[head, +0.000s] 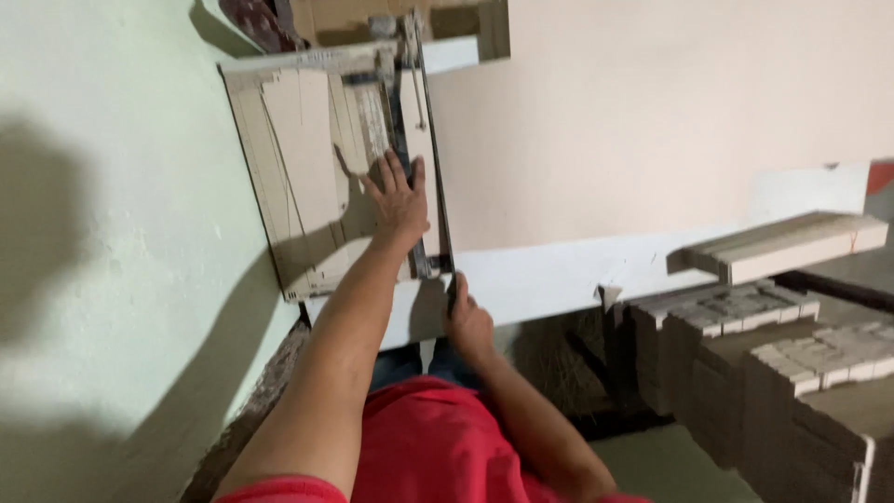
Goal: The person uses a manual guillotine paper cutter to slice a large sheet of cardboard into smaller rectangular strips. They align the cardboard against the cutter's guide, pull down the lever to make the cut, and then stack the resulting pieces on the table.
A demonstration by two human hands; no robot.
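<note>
A board cutter [251, 186] with a long dark blade arm [434, 158] lies on a white table [559, 275]. Pale cardboard sheets [303, 140] rest on its bed. My left hand [399, 203] presses flat, fingers spread, on the sheets right beside the blade arm. My right hand [468, 326] is closed around the dark handle at the near end of the blade arm, by the table's edge. The blade arm lies low along the board.
A stack of cut cardboard strips [792, 244] sits on the table to the right. Below it stand several tall stacks of cardboard pieces [819, 363]. A pale green wall [112, 233] runs close along the left side.
</note>
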